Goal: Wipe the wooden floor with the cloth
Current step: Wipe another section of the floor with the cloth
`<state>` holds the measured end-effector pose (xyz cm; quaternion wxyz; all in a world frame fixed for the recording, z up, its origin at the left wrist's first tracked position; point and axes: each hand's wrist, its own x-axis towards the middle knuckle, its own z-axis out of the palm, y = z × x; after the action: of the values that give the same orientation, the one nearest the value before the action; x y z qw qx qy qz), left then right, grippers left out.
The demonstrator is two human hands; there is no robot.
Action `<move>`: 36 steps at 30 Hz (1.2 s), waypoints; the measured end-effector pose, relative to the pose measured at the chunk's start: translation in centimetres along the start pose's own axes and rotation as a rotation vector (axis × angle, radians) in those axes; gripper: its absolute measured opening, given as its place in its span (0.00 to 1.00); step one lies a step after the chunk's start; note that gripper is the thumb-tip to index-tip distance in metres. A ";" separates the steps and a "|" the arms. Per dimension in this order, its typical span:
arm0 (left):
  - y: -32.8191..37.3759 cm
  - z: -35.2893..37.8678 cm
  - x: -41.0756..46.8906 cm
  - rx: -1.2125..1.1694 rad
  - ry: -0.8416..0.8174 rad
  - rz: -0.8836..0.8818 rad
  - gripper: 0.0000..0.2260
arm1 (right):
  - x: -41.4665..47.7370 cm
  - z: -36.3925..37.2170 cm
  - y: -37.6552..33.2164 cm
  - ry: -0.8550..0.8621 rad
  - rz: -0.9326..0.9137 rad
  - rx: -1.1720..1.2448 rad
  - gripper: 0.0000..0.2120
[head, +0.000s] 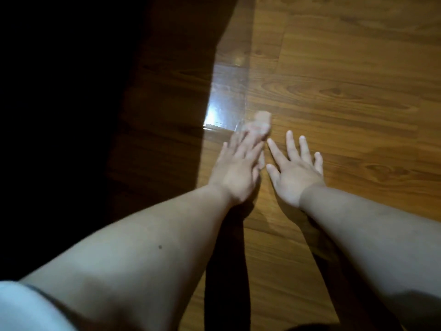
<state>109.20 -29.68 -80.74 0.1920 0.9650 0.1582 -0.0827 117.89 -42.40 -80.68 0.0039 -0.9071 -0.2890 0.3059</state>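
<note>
So we count two hands and one cloth here. Our left hand (236, 170) is motion-blurred, but the fingers lie out straight and the tips rest on the cloth (261, 121) without curling round it. The cloth is a small pale lump, too smeared to make out any detail. It sits on the wooden floor (346, 68), right beside a shiny glare patch (219, 108). Our right hand (296, 168) is just beside the left, palm down, all five fingers spread wide and holding nothing. The left side of the floor lies in deep shadow (59, 115). There's one bit of pale fabric (23, 306) in the bottom left corner.
</note>
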 end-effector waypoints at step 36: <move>7.9 3.5 -19.5 0.102 -0.290 -0.439 0.38 | -14.5 1.6 7.5 -0.281 0.221 0.161 0.29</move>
<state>93.23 -43.28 -76.90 0.1412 0.8941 0.3302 -0.2677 111.62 -56.55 -75.33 0.0026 -0.8785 -0.1601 0.4501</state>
